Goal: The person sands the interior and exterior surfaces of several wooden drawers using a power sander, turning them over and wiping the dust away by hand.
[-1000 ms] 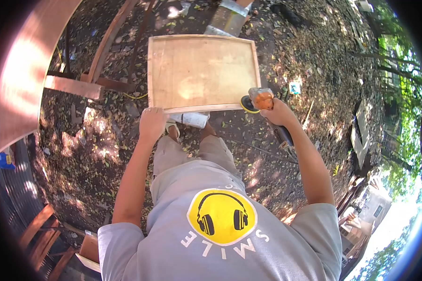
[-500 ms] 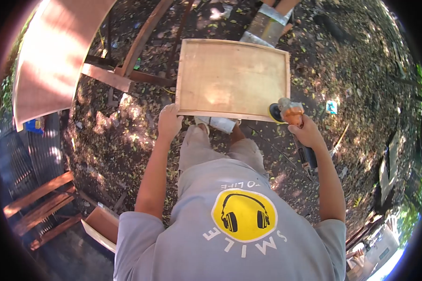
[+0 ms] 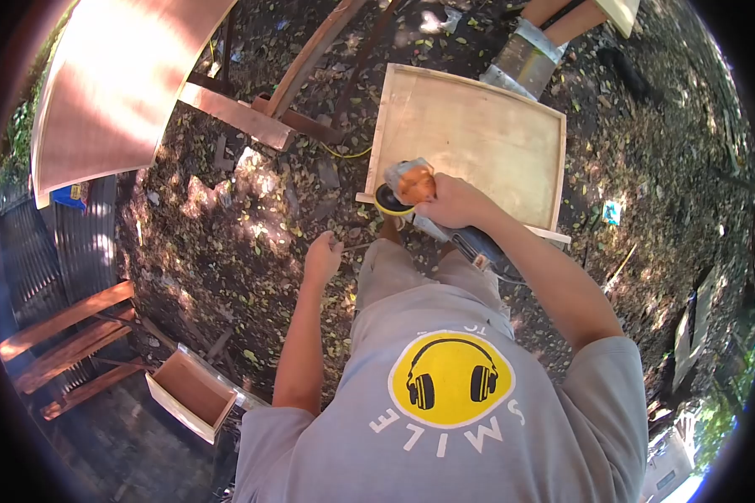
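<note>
My right hand [image 3: 460, 204] is wrapped round an angle grinder [image 3: 413, 184] with an orange head and a dark body. Its yellow-edged disc [image 3: 392, 201] overlaps the near edge of a framed wooden panel [image 3: 478, 130], close to the left corner. The panel is pale, shallow and tray-like, with a raised rim, and lies tilted over my feet. To the left of it and apart from it, my left hand [image 3: 322, 258] hangs over the ground with its fingers curled together. A thin stick-like line shows beside those fingers; I cannot tell if they hold it.
A large plywood sheet [image 3: 113, 92] stands at upper left, near wooden beams [image 3: 243, 117]. A metal-wrapped wooden piece [image 3: 524, 59] lies behind the panel. At lower left are an open wooden drawer [image 3: 193, 394] and planks [image 3: 75, 344]. Leaf litter covers the ground [image 3: 226, 226].
My left hand has let go of the panel's near left corner and dropped back. My right hand has carried the grinder from the panel's near right corner to the left one.
</note>
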`<move>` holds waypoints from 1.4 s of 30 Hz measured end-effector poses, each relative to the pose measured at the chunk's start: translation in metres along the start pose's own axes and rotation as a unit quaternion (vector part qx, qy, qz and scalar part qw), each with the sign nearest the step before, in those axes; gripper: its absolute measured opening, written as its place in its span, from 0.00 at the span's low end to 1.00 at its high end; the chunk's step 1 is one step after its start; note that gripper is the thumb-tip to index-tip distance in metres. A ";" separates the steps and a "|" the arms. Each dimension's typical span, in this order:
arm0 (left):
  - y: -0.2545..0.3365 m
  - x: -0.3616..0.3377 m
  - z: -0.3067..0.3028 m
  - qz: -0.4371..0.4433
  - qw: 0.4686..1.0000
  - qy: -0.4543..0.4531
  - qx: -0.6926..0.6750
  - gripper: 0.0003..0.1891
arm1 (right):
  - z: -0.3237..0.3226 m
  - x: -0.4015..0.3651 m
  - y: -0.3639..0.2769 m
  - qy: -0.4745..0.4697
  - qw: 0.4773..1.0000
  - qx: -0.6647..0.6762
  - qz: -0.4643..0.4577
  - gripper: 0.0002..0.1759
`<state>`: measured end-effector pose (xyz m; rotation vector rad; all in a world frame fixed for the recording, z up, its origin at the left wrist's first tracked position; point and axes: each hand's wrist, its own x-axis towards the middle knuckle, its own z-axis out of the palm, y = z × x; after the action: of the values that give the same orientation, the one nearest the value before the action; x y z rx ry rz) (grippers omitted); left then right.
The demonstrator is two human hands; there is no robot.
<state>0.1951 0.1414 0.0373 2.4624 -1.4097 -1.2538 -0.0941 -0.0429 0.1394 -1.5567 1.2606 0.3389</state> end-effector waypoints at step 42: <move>0.124 0.051 -0.002 -0.055 0.997 0.007 -0.045 0.24 | -0.051 0.173 0.047 0.197 0.955 -0.179 -0.129 0.36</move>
<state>0.1225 0.0307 0.0566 2.5139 -1.1997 -1.2876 -0.0823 -0.1729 0.0067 -2.1562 1.3213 0.0895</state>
